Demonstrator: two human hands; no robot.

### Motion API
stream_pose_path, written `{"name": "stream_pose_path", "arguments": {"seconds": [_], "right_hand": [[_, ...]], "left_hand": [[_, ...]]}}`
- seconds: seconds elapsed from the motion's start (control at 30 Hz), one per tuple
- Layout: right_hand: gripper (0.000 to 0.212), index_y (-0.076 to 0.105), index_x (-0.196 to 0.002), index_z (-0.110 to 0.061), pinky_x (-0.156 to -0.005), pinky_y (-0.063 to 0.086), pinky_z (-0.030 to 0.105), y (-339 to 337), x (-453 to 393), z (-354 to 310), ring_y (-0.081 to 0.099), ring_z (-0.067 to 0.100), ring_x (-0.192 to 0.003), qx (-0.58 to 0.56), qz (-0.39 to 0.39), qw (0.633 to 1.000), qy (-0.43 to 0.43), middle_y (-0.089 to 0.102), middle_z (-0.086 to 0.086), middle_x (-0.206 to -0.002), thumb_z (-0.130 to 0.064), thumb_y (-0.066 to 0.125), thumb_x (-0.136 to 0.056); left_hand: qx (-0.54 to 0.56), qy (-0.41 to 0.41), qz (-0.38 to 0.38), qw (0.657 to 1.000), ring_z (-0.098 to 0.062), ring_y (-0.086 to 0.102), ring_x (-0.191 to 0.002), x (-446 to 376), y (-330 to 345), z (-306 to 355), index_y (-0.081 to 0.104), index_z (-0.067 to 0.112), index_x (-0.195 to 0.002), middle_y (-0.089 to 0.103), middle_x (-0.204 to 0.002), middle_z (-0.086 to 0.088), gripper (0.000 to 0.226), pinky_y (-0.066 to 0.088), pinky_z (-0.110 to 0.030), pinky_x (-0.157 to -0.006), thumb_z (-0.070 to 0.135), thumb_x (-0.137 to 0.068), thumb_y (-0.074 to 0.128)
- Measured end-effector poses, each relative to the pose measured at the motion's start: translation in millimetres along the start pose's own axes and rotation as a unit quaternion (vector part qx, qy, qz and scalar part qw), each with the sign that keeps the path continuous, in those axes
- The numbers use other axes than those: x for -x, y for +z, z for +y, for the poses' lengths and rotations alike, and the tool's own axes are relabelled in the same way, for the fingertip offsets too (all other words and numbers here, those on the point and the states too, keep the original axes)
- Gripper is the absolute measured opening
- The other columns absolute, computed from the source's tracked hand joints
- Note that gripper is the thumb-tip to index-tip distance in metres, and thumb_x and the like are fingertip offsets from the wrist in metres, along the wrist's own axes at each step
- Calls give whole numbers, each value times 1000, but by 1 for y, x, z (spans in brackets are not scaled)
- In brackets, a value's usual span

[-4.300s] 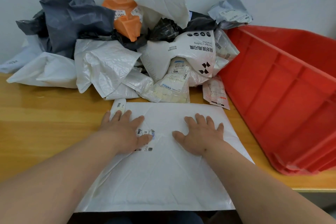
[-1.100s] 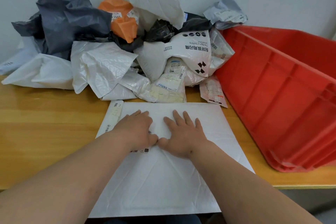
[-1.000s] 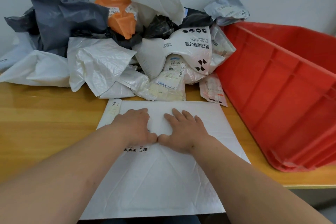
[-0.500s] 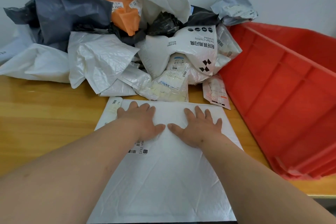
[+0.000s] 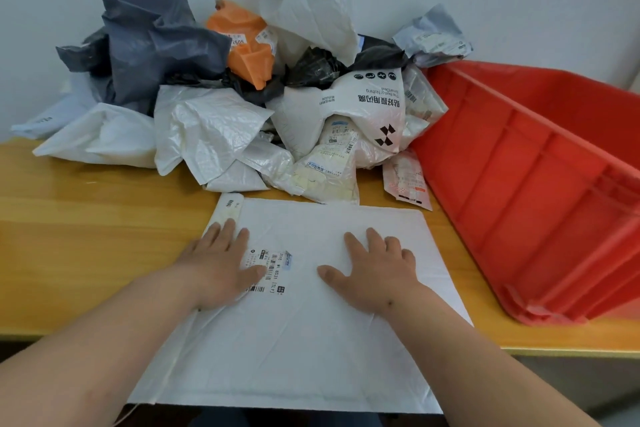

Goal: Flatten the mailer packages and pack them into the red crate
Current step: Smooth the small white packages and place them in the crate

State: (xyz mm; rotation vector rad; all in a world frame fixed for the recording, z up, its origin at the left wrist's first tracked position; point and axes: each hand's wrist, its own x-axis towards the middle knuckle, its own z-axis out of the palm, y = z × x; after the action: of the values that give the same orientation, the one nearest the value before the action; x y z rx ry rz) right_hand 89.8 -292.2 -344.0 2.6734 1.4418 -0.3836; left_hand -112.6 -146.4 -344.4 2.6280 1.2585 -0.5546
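So right now both palms are down flat on the big white mailer [image 5: 304, 322] that fills the lower middle of the frame. The left hand [image 5: 221, 267] has its fingers spread and straight, pressing near the mailer's left edge and partly covering the shipping label [image 5: 268, 269]. The right hand [image 5: 374, 274] is doing the same thing toward the right half, fingers splayed, gripping nothing. Neither hand is pinching or curling around anything, it's pure flat-palm smoothing.

The mailer looks pretty much flat already, just a few soft creases, with its near edge hanging a bit over the front of the wooden table [image 5: 86, 239]. Its long axis runs away from the person, front edge toward the pile.

The bit that matters for what comes next, I'd guess: the red crate [image 5: 540, 191] sits along the right side of the frame, just beside the mailer's right edge. So the right hand is clearly the closer one, and the mailer would have to travel rightward and up over the crate's tall side wall to go in. I can't see the crate's floor from here, so no idea what's in it.

Behind it all, upper middle of the frame, is the heap of crumpled mailers [image 5: 242, 107] against the wall, grey, orange, black and white ones, all unflattened. Lots left to do, I reckon.
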Motion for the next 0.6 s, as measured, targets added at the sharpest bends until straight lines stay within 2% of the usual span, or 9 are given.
{"name": "stream_pose_path", "arguments": {"seconds": [0.07, 0.17, 0.27, 0.33, 0.4, 0.47, 0.53, 0.6], "right_hand": [[90, -7, -157, -38, -121, -5, 53, 8, 4, 0, -14, 34, -151, -13, -18, 1000, 0, -16, 3, -165, -85, 16, -84], [88, -9, -157, -38, -121, -9, 53, 11, 10, 3, -19, 32, -150, -24, -18, 999, -11, -20, 2, -164, -84, 15, -85], [80, 6, -157, -38, -122, -4, 53, 5, 16, 10, -11, 30, -152, -57, 1, 998, -9, -10, -1, -166, -77, 28, -90], [78, 15, -156, -37, -121, 2, 55, 3, 20, 21, -5, 32, -152, -69, 41, 995, 51, -5, 1, -167, -74, 34, -90], [82, 18, -155, -34, -120, 10, 54, 1, 26, 34, 1, 35, -151, -91, 46, 986, 132, -2, 4, -166, -76, 36, -88], [87, 17, -156, -32, -117, 18, 52, -2, 34, 44, 11, 35, -148, -115, 19, 979, 167, 3, 5, -165, -78, 37, -85], [89, 14, -156, -31, -115, 22, 49, -4, 39, 49, 17, 34, -146, -131, 10, 976, 173, 8, 5, -164, -75, 43, -84], [88, 12, -156, -31, -113, 25, 46, -6, 44, 51, 21, 34, -144, -152, 25, 972, 176, 16, 6, -161, -67, 51, -85]], "left_hand": [[-5, 7, 3, 1000, -25, -24, -147, 2, 9, 1, -21, 20, -153, -31, -158, -6, 82, -5, -45, -122, 68, -95, 12], [30, 17, 20, 999, -25, -23, -148, 8, 12, 0, -17, 20, -154, -27, -159, -6, 78, -6, -43, -121, 63, -98, 16], [184, -19, 111, 976, -25, -7, -151, 7, 17, -9, 1, 17, -157, -7, -164, -5, 72, 2, -37, -122, 45, -102, 37], [216, -86, 163, 959, -28, 11, -148, 8, 19, -15, 9, 18, -156, 13, -162, -4, 73, 13, -39, -120, 41, -98, 45], [196, -134, 147, 960, -30, 25, -140, 14, 16, -18, 18, 21, -154, 32, -153, -4, 68, 29, -40, -112, 41, -95, 46], [200, -145, 132, 960, -29, 42, -125, 17, 11, -19, 36, 22, -143, 48, -134, -7, 54, 40, -39, -102, 35, -92, 49], [262, -155, 132, 943, -27, 56, -105, 18, 5, -20, 51, 16, -125, 55, -118, -9, 36, 49, -37, -90, 25, -90, 54], [365, -171, 114, 908, -27, 61, -93, 25, 1, -19, 56, 9, -113, 61, -108, -11, 27, 54, -38, -81, 16, -87, 60]]}}
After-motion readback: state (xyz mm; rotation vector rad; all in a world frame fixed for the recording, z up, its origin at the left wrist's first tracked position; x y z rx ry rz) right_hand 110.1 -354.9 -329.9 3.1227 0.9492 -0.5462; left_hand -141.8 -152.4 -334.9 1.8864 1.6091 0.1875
